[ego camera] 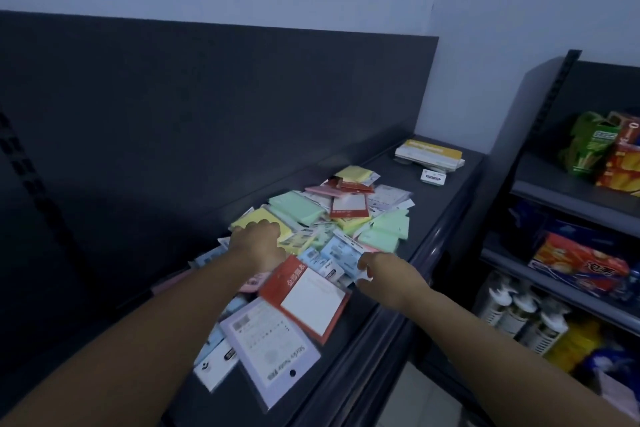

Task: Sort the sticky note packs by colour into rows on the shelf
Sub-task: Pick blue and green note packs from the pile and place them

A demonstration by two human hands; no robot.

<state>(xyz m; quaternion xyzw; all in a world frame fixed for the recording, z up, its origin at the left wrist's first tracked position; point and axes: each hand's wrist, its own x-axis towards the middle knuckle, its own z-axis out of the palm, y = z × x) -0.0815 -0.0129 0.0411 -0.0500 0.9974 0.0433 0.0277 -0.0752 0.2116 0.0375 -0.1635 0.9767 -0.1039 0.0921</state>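
Sorting looks barely begun: the packs lie in one mixed pile on the shelf, with no colour rows visible. The left hand rests on a yellow pack at the pile's back edge. The right hand touches a blue pack at the pile's front. I cannot tell whether either hand grips.

two hands show, one left hand and one right hand. in the single loose pile of sticky note packs there are three red-framed packs and one lilac pack. at least two yellow packs, two heaps of green packs and two pink packs can be told. the blue packs overlap too much to count. beyond the pile lie one stack of yellow-topped booklets and one small white box. the neighbouring rack holds three white bottles.
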